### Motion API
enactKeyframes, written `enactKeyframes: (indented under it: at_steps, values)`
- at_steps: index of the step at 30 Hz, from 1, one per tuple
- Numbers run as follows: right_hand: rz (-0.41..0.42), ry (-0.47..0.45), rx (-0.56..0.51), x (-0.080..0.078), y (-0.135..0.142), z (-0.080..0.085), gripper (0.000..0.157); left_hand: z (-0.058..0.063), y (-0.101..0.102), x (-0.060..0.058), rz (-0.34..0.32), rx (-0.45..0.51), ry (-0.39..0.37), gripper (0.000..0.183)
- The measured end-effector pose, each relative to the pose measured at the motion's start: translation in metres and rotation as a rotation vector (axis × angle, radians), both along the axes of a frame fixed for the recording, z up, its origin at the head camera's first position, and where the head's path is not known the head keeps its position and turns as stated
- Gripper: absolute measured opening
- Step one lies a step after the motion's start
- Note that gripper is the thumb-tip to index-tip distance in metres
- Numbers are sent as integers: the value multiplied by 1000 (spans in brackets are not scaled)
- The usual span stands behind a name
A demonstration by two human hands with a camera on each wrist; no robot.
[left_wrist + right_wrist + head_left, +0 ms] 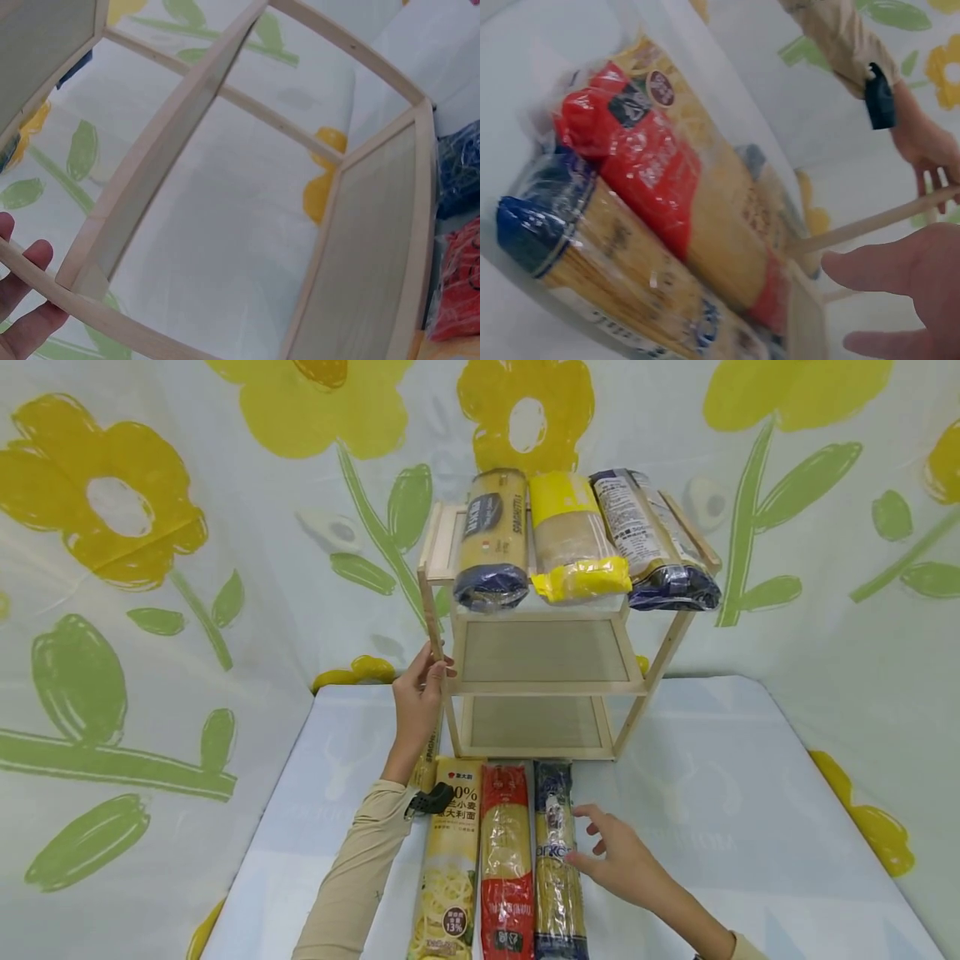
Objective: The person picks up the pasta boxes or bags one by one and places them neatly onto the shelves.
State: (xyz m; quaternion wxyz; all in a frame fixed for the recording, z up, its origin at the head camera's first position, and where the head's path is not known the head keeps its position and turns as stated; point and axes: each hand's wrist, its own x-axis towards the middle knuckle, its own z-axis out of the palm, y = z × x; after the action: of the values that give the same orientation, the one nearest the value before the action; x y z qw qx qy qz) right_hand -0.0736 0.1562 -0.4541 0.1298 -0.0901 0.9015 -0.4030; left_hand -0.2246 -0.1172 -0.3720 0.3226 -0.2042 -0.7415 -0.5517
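My left hand [420, 700] grips the left front post of a wooden three-tier shelf [551, 688]. In the left wrist view, its fingers [37, 253] curl about that post beside the middle tier. My right hand [622, 864] hovers by the right edge of a blue-ended spaghetti pack [558, 885], thumb and fingers apart. The right wrist view shows nothing between them. Left of that pack lie a red pasta pack [507, 852] and a yellow pasta pack [450, 860], side by side on the table. Another spaghetti pack [424, 774] is partly hidden behind my left wrist.
Across the shelf's top tier lie a tan spaghetti pack [492, 531], a yellow-ended pack [573, 531] and a blue-and-white pack [648, 535], their near ends overhanging. The white table [720, 810] meets a flower-printed backdrop [255, 510] behind and at both sides.
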Motion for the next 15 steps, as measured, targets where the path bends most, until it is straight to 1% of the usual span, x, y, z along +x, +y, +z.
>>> enactKeyframes:
  at_steps: [3,6,8,11,15]
  values:
    - [-65,-11,31,1,-8,-13,74,0,0,0,-7,7,-1,33]
    - [-102,-14,66,2,-18,-28,87,1,0,0,-2,5,1,33]
    - [-113,-19,80,3,-24,-37,92,2,0,1,9,-1,-2,32]
    - [-115,-6,142,3,-34,-50,99,2,0,1,6,5,-14,32]
    - [-80,-9,231,5,-45,-62,99,2,0,2,3,10,-18,34]
